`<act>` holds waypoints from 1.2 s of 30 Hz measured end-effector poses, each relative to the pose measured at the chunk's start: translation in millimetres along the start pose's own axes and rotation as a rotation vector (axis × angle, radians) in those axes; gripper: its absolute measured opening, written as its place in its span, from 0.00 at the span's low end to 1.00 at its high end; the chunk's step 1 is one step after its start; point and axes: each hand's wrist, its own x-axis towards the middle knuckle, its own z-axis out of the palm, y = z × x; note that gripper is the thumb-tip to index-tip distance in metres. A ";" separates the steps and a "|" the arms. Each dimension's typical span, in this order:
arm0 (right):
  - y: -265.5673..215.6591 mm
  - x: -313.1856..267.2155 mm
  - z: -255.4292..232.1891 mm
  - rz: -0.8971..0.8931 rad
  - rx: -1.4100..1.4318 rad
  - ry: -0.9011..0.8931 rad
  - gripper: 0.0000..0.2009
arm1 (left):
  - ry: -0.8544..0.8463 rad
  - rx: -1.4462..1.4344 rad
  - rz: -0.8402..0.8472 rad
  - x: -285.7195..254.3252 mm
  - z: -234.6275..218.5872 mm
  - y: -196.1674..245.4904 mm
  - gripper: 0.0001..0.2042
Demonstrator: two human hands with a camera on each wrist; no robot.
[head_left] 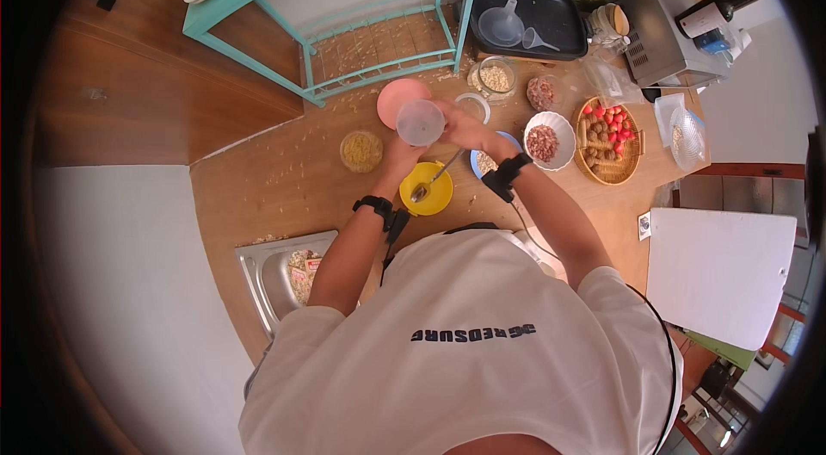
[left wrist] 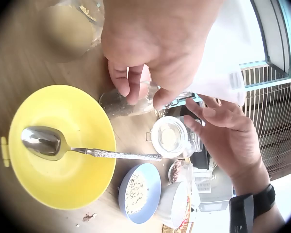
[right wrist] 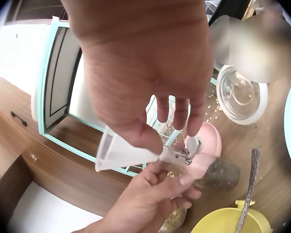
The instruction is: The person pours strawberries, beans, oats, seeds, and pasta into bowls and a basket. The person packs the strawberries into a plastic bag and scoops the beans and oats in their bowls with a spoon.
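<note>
A translucent funnel [head_left: 421,123] points into a clear glass bottle [right wrist: 220,173] with a metal clasp. My left hand [left wrist: 157,53] grips the bottle [left wrist: 119,103] near its neck; in the right wrist view the left hand [right wrist: 148,199] lies under the funnel [right wrist: 123,151]. Beside the funnel is my right hand [head_left: 465,125], its thumb against the cone near the neck and its other fingers apart, loosely bent. The right hand [left wrist: 230,138] is spread in the left wrist view. Whether a finger sits behind the funnel is hidden.
A yellow bowl [head_left: 437,198] holds a spoon [head_left: 420,193]. Nearby are a pink bowl [head_left: 401,96], a blue bowl [left wrist: 153,183] of oats, a white bowl [head_left: 561,130], an open jar lid [right wrist: 240,116] and a fruit basket [head_left: 635,145]. A teal rack [head_left: 385,69] stands behind.
</note>
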 end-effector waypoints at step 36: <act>56.7 10.2 31.6 0.487 0.406 0.131 0.17 | 0.144 0.580 -0.428 -122.6 -122.6 -105.9 0.15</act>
